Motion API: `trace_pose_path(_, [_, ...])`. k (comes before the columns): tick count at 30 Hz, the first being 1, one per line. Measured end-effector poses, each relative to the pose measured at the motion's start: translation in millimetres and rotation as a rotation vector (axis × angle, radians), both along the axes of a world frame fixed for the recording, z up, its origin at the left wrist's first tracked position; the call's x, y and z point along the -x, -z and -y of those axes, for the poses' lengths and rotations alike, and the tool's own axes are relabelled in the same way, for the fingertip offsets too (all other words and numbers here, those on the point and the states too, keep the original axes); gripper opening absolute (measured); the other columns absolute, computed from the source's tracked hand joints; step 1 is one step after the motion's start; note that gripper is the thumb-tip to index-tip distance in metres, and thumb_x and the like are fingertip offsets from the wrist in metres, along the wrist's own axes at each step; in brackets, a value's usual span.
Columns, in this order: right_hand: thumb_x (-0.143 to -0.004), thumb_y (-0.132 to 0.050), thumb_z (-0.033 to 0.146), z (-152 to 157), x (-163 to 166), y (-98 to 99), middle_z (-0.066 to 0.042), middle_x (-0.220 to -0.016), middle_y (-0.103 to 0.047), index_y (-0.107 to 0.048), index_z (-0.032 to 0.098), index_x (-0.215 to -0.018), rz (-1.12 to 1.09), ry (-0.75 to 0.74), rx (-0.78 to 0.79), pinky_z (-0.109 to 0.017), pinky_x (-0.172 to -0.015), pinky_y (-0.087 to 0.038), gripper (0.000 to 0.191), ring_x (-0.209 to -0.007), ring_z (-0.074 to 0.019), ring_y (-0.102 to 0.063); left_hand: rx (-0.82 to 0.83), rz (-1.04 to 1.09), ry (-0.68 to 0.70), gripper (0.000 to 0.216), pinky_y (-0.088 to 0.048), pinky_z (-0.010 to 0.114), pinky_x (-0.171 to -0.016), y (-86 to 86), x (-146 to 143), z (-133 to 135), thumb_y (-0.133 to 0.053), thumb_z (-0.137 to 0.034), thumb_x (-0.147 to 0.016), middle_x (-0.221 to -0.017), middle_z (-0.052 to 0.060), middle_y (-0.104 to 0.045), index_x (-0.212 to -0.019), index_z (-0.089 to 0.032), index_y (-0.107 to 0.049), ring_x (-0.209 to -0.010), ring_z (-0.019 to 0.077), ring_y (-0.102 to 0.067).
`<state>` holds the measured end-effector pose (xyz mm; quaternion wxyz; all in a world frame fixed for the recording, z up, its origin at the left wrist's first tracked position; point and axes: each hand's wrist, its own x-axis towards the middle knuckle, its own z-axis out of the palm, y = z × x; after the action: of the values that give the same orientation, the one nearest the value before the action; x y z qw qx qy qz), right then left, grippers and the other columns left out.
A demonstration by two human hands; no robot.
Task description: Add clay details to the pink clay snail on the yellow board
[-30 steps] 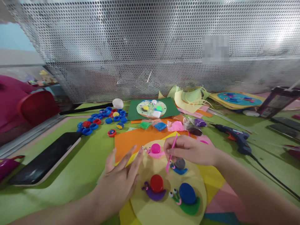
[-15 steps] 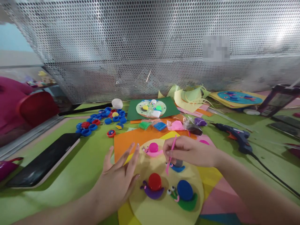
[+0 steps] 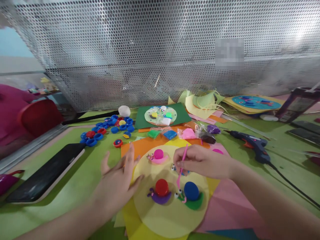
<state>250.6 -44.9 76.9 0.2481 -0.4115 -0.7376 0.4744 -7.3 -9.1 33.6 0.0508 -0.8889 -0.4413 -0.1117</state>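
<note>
Yellow disc (image 3: 172, 221) lies flat on paper sheets (image 3: 230, 208) on the desk (image 3: 57, 200), partly beneath the right hand (image 3: 200, 162). The left hand (image 3: 116, 185), spread wide and holding nothing, is at its left edge. The right's narrow grip pinches a pink tool (image 3: 180, 172), slanting down toward the nearby blue-capped snail (image 3: 191, 191). Beyond, clear wrappers (image 3: 170, 134) hold coloured lumps (image 3: 188, 134).

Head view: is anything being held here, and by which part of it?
The right hand holds a pink stick near its middle, with both ends showing. The left hand is open and holds nothing.
</note>
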Motion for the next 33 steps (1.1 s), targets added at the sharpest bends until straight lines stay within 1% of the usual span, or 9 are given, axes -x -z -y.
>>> trace_pose_path(3, [-0.087, -0.043, 0.011, -0.3, -0.2, -0.5, 0.000, -0.075, -0.055, -0.055, 0.013, -0.077, 0.018, 0.006, -0.006, -0.020, -0.062, -0.042, 0.015, -0.065, -0.0092, -0.052, 0.074, 0.023, -0.052, 0.091, -0.013, 0.066, -0.099, -3.1, 1.4, -8.1, -0.048, -0.033, -0.088, -0.110, 0.006, -0.068, -0.137, -0.025, 0.029, -0.113, 0.0330, -0.056])
trace_pose_path(7, [-0.086, -0.042, 0.013, -0.8, -0.3, -1.4, 0.000, -0.074, -0.054, -0.054, 0.014, -0.077, 0.044, 0.006, -0.016, -0.020, -0.061, -0.042, 0.015, -0.066, -0.0099, -0.052, 0.098, 0.027, -0.141, 0.092, -0.019, 0.062, -0.100, -5.3, 2.6, -17.7, -0.052, -0.039, -0.085, -0.104, 0.004, -0.071, -0.140, -0.023, 0.020, -0.099, 0.0301, -0.064])
trace_pose_path(12, [-0.086, -0.041, 0.013, 0.8, 0.9, -1.5, 0.001, -0.074, -0.053, -0.052, 0.015, -0.078, 0.082, -0.001, -0.010, -0.021, -0.061, -0.040, 0.014, -0.067, -0.0111, -0.052, 0.099, 0.023, -0.155, 0.086, -0.019, 0.061, -0.099, -5.2, 1.2, -18.3, -0.049, -0.043, -0.085, -0.105, 0.010, -0.070, -0.143, -0.016, 0.008, -0.112, 0.0331, -0.056])
trace_pose_path(14, [-0.085, -0.041, 0.014, 1.1, 1.4, -1.8, 0.001, -0.076, -0.053, -0.052, 0.016, -0.078, 0.097, -0.007, -0.003, -0.022, -0.061, -0.040, 0.013, -0.068, -0.0116, -0.053, 0.092, 0.027, -0.159, 0.080, -0.020, 0.060, -0.098, -4.6, 1.5, -18.4, -0.045, -0.040, -0.087, -0.099, 0.010, -0.072, -0.143, -0.014, 0.005, -0.108, 0.0324, -0.059])
trace_pose_path(16, [-0.085, -0.041, 0.015, 0.9, 1.7, -2.2, 0.001, -0.077, -0.053, -0.052, 0.016, -0.078, 0.112, -0.009, -0.004, -0.022, -0.060, -0.039, 0.013, -0.068, -0.0121, -0.053, 0.088, 0.024, -0.145, 0.074, -0.020, 0.058, -0.097, -3.6, 2.3, -18.9, -0.043, -0.034, -0.088, -0.095, 0.009, -0.073, -0.144, -0.016, 0.004, -0.107, 0.0309, -0.059])
trace_pose_path(18, [-0.085, -0.041, 0.016, 0.6, 1.5, -2.3, 0.001, -0.078, -0.053, -0.052, 0.016, -0.079, 0.125, -0.011, -0.006, -0.023, -0.060, -0.039, 0.013, -0.068, -0.0123, -0.053, 0.075, 0.018, -0.127, 0.070, -0.019, 0.057, -0.097, -2.7, 2.9, -19.3, -0.041, -0.027, -0.088, -0.093, 0.007, -0.074, -0.144, -0.018, 0.001, -0.108, 0.0295, -0.059])
trace_pose_path(21, [-0.086, -0.040, 0.016, 1.0, 1.3, -2.6, 0.001, -0.079, -0.054, -0.052, 0.016, -0.080, 0.137, -0.012, -0.002, -0.023, -0.060, -0.038, 0.013, -0.069, -0.0125, -0.053, 0.038, 0.014, -0.121, 0.065, -0.017, 0.057, -0.097, -3.0, 2.2, -18.4, -0.038, -0.021, -0.088, -0.094, 0.006, -0.074, -0.144, -0.020, -0.004, -0.101, 0.0279, -0.063])
trace_pose_path(28, [-0.087, -0.040, 0.016, 2.7, 2.9, -5.6, 0.001, -0.078, -0.054, -0.052, 0.016, -0.080, 0.154, -0.007, -0.001, -0.023, -0.061, -0.039, 0.014, -0.070, -0.0127, -0.053, -0.045, -0.004, -0.118, 0.065, -0.018, 0.057, -0.095, -7.8, -1.0, -14.7, -0.038, -0.020, -0.090, -0.090, 0.005, -0.074, -0.145, -0.022, -0.005, -0.096, 0.0291, -0.065])
trace_pose_path(33, [-0.088, -0.040, 0.018, 1.9, 1.4, -2.9, 0.001, -0.079, -0.054, -0.052, 0.016, -0.080, 0.161, -0.011, -0.008, -0.023, -0.061, -0.039, 0.014, -0.069, -0.0129, -0.053, -0.062, -0.013, -0.118, 0.055, -0.020, 0.056, -0.094, -8.6, 0.2, -17.1, -0.035, -0.018, -0.091, -0.092, 0.008, -0.074, -0.143, -0.021, -0.017, -0.092, 0.0295, -0.066])
